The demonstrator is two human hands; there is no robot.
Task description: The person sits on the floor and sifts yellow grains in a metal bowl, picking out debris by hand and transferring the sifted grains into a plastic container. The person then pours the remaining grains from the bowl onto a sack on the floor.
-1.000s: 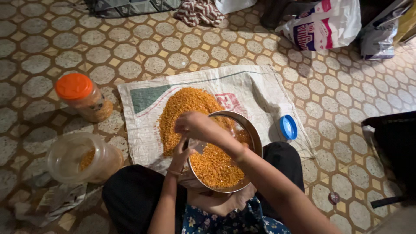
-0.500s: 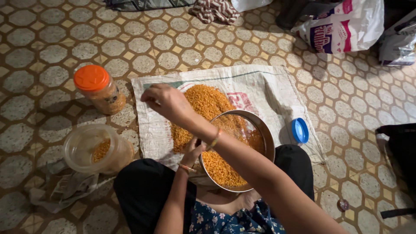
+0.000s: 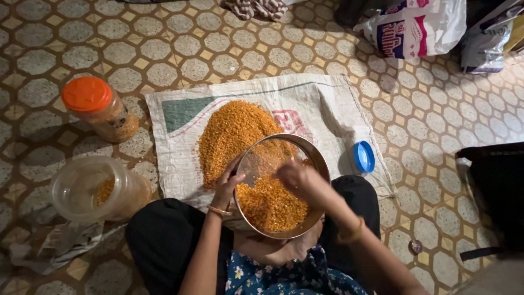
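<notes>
You are working in dim, warm indoor light, brightest just beyond your hands on the woven sack (image 3: 305,101) and the heap of orange lentils (image 3: 232,134). Your right hand (image 3: 297,176) is smeared by motion blur over the steel bowl (image 3: 314,155); your left hand (image 3: 228,183) at the rim stays sharper. The bowl's bare inner wall shows a dull sheen. To the right of your hands the floor falls into deep shadow. The tile lines bow slightly toward the edges.

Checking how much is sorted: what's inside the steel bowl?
Orange lentils fill the near half of the steel bowl; bare metal shows beyond. The right hand covers a patch.
</notes>
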